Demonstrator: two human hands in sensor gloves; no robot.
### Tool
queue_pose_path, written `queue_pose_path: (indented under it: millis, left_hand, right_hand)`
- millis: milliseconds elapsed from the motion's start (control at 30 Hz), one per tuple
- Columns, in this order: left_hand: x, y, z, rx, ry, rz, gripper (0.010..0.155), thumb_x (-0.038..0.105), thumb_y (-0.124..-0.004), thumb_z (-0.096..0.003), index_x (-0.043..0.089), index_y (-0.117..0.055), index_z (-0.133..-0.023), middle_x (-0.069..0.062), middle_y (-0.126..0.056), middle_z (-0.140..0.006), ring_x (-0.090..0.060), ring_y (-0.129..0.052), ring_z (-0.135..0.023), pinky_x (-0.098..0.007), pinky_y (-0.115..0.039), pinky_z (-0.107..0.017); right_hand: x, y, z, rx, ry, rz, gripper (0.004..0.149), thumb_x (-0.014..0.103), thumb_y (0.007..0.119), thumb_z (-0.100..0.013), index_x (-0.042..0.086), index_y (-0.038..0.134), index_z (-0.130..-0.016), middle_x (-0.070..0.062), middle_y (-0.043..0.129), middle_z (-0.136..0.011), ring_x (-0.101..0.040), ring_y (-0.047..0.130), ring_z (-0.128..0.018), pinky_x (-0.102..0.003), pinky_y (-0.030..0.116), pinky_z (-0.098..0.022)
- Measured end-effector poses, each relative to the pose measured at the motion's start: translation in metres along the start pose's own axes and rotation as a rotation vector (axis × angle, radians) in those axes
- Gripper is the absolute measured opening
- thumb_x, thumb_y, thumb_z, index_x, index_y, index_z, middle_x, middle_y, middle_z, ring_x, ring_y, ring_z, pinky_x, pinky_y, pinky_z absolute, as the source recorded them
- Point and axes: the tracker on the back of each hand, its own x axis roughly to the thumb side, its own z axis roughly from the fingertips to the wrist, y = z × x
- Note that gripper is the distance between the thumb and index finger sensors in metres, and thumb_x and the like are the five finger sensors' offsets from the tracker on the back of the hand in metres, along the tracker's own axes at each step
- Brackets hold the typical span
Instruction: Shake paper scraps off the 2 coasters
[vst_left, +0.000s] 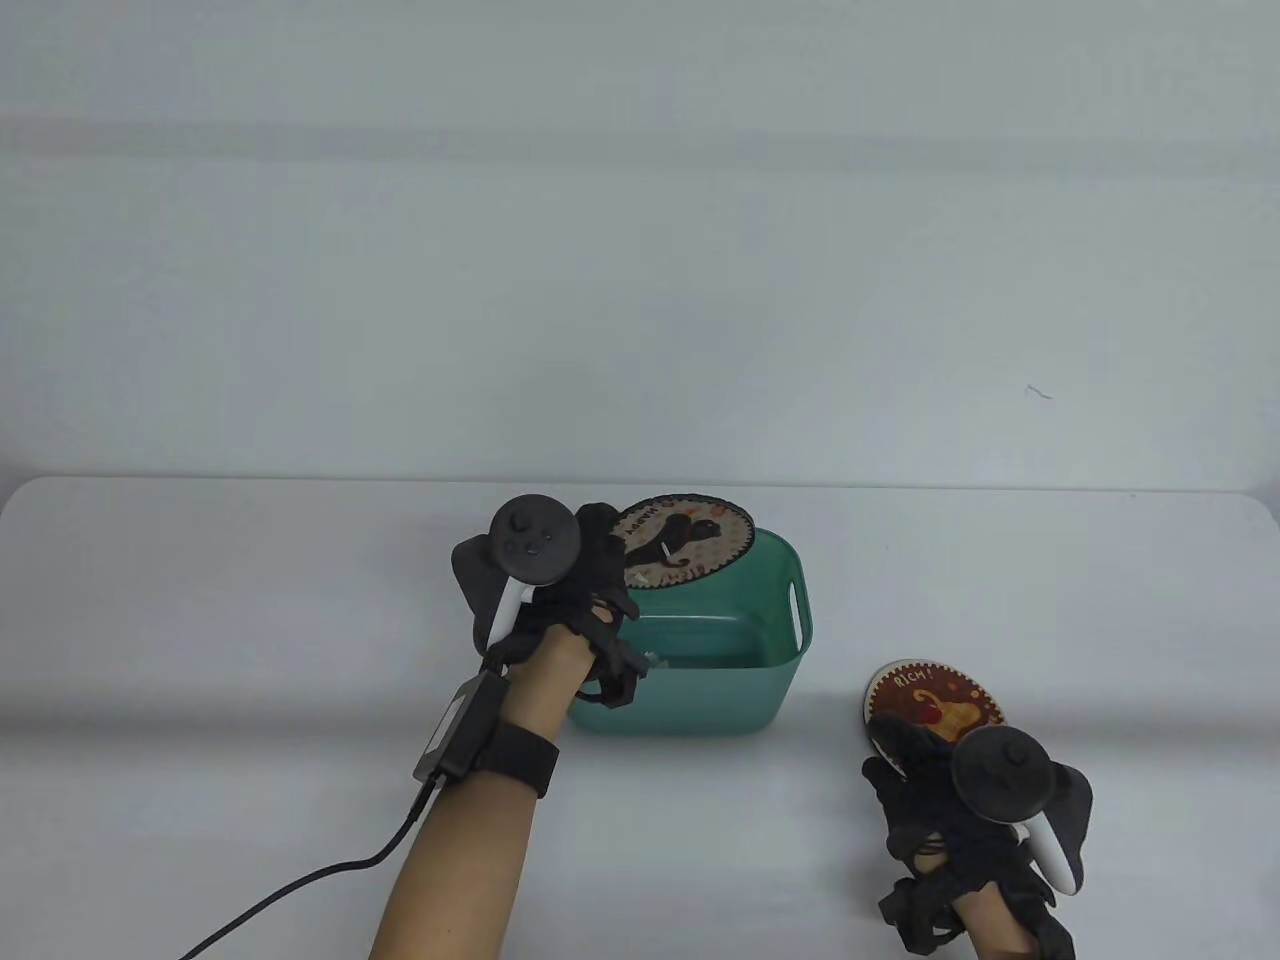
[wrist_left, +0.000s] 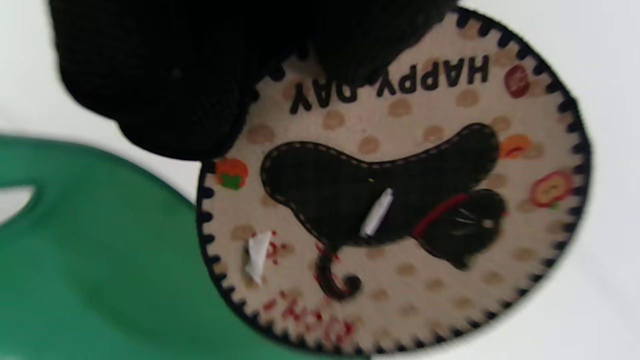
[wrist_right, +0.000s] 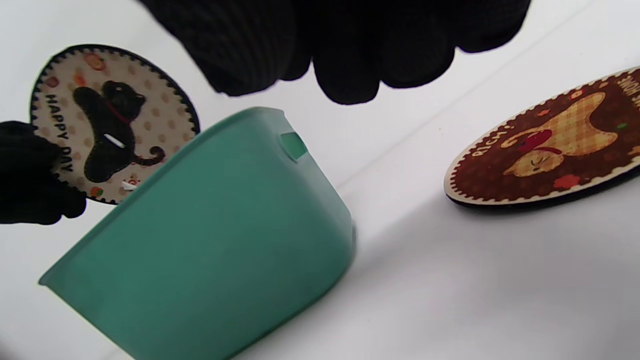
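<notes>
The left hand (vst_left: 560, 600) pinches the round beige black-cat coaster (vst_left: 683, 541) over the green plastic bin (vst_left: 770, 690), so two white paper scraps (wrist_left: 376, 212) fall in. The right hand (vst_left: 950, 800) hangs relaxed, near the brown coaster (vst_left: 935, 698) on the surface (vst_left: 250, 600).

Green plastic bin (vst_left: 770, 690) on white table (vst_left: 250, 620).

Black knit sensor gloves on left hand (vst_left: 590, 590) and right hand (vst_left: 925, 790), round black trackers with white handles, black wrist strap, grey box, black cable.
</notes>
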Motion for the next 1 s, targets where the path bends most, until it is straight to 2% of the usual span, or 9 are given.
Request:
queue_pose_path:
  millis: [67, 167, 233, 333, 433, 500, 600, 700, 1000]
  left_hand:
    - [0.001, -0.002, -0.003, -0.295, 0.081, -0.125, 0.041, 0.027, -0.073, -0.0501, 0.015, -0.062, -0.088, -0.014, -0.077, -0.082, -0.036, -0.094, -0.059, -0.039, -0.086, -0.041]
    - [-0.001, -0.001, -0.002, 0.046, -0.004, -0.028, 0.041, 0.022, -0.082, -0.0417, 0.007, -0.076, -0.08, -0.021, -0.09, -0.07, -0.041, -0.102, -0.045, -0.044, -0.091, -0.028]
    - [-0.003, -0.005, -0.005, -0.299, 0.104, -0.115, 0.041, 0.027, -0.075, -0.049, 0.013, -0.064, -0.086, -0.015, -0.08, -0.078, -0.034, -0.097, -0.055, -0.038, -0.088, -0.037]
    - [-0.004, 0.001, -0.001, 0.053, 0.001, -0.054, 0.041, 0.024, -0.081, -0.0425, 0.008, -0.075, -0.08, -0.019, -0.089, -0.07, -0.038, -0.103, -0.046, -0.041, -0.092, -0.029]
    - [-0.006, -0.001, -0.004, -0.235, 0.066, -0.143, 0.041, 0.028, -0.074, -0.05, 0.014, -0.062, -0.087, -0.013, -0.078, -0.081, -0.034, -0.096, -0.059, -0.038, -0.088, -0.041]
    - [-0.01, 0.003, -0.002, 0.076, -0.019, -0.056, 0.041, 0.024, -0.08, -0.0432, 0.01, -0.073, -0.081, -0.018, -0.088, -0.071, -0.037, -0.102, -0.047, -0.04, -0.092, -0.03]
    - [-0.015, -0.002, -0.007, -0.303, 0.103, -0.122, 0.041, 0.027, -0.076, -0.049, 0.012, -0.065, -0.086, -0.015, -0.082, -0.077, -0.034, -0.099, -0.054, -0.037, -0.089, -0.036]
    - [-0.018, 0.004, -0.004, 0.063, -0.009, -0.003, 0.041, 0.024, -0.082, -0.0429, 0.008, -0.075, -0.08, -0.019, -0.089, -0.069, -0.038, -0.103, -0.045, -0.041, -0.092, -0.028]
    - [-0.027, -0.001, -0.003, -0.085, 0.04, 0.132, 0.041, 0.026, -0.077, -0.0467, 0.011, -0.069, -0.084, -0.017, -0.084, -0.074, -0.035, -0.101, -0.049, -0.038, -0.09, -0.032]
  right_hand:
    - [0.0, 0.002, 0.0, 0.008, 0.001, 0.005, 0.05, 0.031, 0.076, -0.044, 0.023, 0.057, -0.09, -0.008, 0.067, -0.092, -0.031, 0.067, -0.079, -0.047, 0.058, -0.057]
    - [0.001, 0.003, -0.001, 0.013, 0.002, 0.005, 0.05, 0.032, 0.076, -0.044, 0.023, 0.057, -0.09, -0.008, 0.067, -0.092, -0.031, 0.067, -0.079, -0.047, 0.058, -0.057]
    - [0.0, 0.005, -0.001, 0.017, 0.009, -0.002, 0.051, 0.032, 0.075, -0.044, 0.022, 0.056, -0.09, -0.009, 0.066, -0.093, -0.031, 0.067, -0.079, -0.047, 0.058, -0.057]
    - [0.0, 0.011, -0.001, 0.057, 0.026, 0.003, 0.052, 0.033, 0.075, -0.045, 0.022, 0.054, -0.091, -0.009, 0.065, -0.093, -0.031, 0.066, -0.08, -0.047, 0.058, -0.058]
    - [0.0, 0.015, -0.003, 0.073, 0.027, 0.019, 0.052, 0.033, 0.075, -0.045, 0.023, 0.054, -0.091, -0.009, 0.064, -0.094, -0.031, 0.066, -0.08, -0.047, 0.058, -0.058]
    - [0.001, 0.016, -0.003, 0.077, 0.029, 0.02, 0.052, 0.033, 0.075, -0.045, 0.023, 0.054, -0.091, -0.009, 0.064, -0.094, -0.031, 0.066, -0.08, -0.047, 0.058, -0.058]
    - [0.001, 0.016, -0.003, 0.077, 0.032, 0.024, 0.052, 0.033, 0.075, -0.045, 0.022, 0.054, -0.091, -0.009, 0.064, -0.094, -0.032, 0.065, -0.08, -0.047, 0.057, -0.058]
    - [0.004, 0.012, -0.003, 0.058, 0.051, 0.039, 0.054, 0.034, 0.075, -0.045, 0.023, 0.051, -0.092, -0.01, 0.061, -0.095, -0.032, 0.064, -0.082, -0.047, 0.057, -0.059]
    - [0.12, -0.011, -0.039, -0.132, -0.196, 0.108, 0.053, 0.034, 0.074, -0.045, 0.03, 0.051, -0.093, -0.008, 0.058, -0.098, -0.031, 0.062, -0.084, -0.048, 0.054, -0.062]
